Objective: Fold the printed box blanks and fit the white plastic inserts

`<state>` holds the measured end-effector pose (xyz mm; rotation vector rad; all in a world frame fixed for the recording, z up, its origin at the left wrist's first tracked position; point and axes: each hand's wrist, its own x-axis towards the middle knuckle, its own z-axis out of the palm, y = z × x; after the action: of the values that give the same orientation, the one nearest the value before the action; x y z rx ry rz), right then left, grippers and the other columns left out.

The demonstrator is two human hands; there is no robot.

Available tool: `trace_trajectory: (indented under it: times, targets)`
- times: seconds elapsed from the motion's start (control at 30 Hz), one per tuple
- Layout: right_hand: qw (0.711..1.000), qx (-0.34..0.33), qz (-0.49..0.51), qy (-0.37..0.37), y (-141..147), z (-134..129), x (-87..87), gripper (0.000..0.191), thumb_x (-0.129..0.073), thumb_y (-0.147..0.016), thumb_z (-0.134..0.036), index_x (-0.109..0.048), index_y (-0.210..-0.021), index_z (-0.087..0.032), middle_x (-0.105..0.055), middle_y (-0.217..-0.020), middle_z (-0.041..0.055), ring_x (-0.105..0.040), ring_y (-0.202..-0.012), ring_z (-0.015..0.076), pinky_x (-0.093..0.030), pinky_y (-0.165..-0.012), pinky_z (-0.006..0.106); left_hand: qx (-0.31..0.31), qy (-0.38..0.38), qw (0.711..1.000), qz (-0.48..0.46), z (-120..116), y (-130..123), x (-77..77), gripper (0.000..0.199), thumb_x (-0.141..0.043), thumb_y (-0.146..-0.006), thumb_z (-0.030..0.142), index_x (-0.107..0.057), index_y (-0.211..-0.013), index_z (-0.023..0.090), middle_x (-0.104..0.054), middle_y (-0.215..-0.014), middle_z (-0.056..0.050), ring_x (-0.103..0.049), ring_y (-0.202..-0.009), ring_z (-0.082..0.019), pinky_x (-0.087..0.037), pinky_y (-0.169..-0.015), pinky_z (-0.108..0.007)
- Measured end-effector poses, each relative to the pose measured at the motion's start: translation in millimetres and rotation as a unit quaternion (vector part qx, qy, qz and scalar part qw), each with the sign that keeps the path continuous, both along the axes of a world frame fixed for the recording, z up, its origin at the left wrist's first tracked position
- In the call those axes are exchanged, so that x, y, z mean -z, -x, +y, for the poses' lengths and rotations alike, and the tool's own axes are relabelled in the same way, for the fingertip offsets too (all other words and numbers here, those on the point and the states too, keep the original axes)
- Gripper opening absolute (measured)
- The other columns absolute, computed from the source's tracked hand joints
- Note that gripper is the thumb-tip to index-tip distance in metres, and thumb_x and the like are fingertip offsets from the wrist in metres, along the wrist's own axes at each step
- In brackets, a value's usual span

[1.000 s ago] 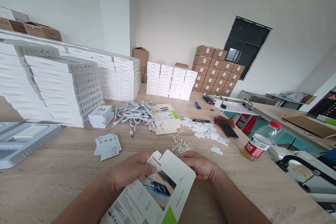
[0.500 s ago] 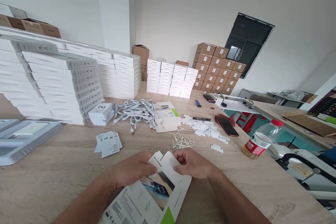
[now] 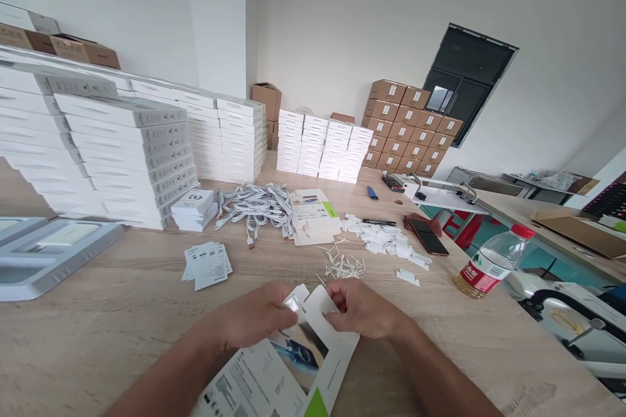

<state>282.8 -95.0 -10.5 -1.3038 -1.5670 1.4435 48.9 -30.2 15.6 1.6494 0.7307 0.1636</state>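
Observation:
A flat printed carton, white with a phone picture and a green corner, lies tilted at the near edge of the view. My left hand pinches its upper left flap between thumb and fingers. The white flap at the upper right is gripped by my right hand, its thumb on top and fingers curled. Just beyond the hands lies a small heap of thin white strips. Left of them are white printed cards. The carton's lower part runs out of view.
White box stacks stand left, beside a grey tray. Bundled white cables, flat cartons and paper scraps lie mid-table. A phone and a bottle are at right.
The view has shifted slightly, so the scene sits a little further right. Both hands keep their hold on the carton, whose flaps have barely moved.

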Motion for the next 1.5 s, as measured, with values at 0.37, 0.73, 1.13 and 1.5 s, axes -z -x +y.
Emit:
trace_trajectory:
  times: [0.37,0.73,1.13,1.5]
  targets:
    - [0.960,0.108,0.217,0.141,-19,9,15.3,0.031,-0.086,-0.062,-0.032,-0.075,-0.082,-0.012,-0.072,-0.065,0.0005,-0.062,-0.053,0.0105,-0.044,-0.050,0.019,0.025,0.042,0.998,-0.039,-2,2,-10.1,0.023,-0.063,-0.077,0.031,-0.068,-0.095,0.018,-0.072,-0.087,-0.003,-0.067,-0.081,-0.023,-0.048,-0.069,-0.028]
    - [0.960,0.011,0.226,0.168,-8,8,20.7,0.042,-0.091,-0.062,-0.033,-0.077,-0.092,-0.007,-0.076,-0.078,0.0070,-0.069,-0.062,0.0136,-0.051,-0.059,0.022,0.042,0.042,0.996,-0.061,-1,3,-8.0,0.011,-0.062,-0.078,0.027,-0.062,-0.080,0.017,-0.059,-0.070,0.003,-0.051,-0.063,-0.013,-0.036,-0.057,-0.022]
    - [0.969,0.066,0.198,0.130,-13,9,13.8,0.029,-0.080,-0.065,-0.040,-0.073,-0.072,-0.012,-0.068,-0.059,-0.0011,-0.058,-0.052,0.0093,-0.041,-0.050,0.019,-0.004,0.036,0.999,-0.019,2,4,-7.7,0.015,-0.061,-0.078,0.028,-0.064,-0.088,0.018,-0.066,-0.079,0.001,-0.060,-0.072,-0.018,-0.043,-0.062,-0.025]
    - [0.998,-0.017,0.047,0.042,-5,5,7.1,0.032,-0.074,-0.065,-0.013,-0.069,-0.097,-0.016,-0.075,-0.091,0.0024,-0.068,-0.077,0.0170,-0.048,-0.065,0.024,0.031,0.001,0.999,-0.019,-1,1,-8.1,0.008,-0.055,-0.076,0.025,-0.058,-0.079,0.017,-0.057,-0.070,0.002,-0.050,-0.063,-0.015,-0.035,-0.057,-0.024]
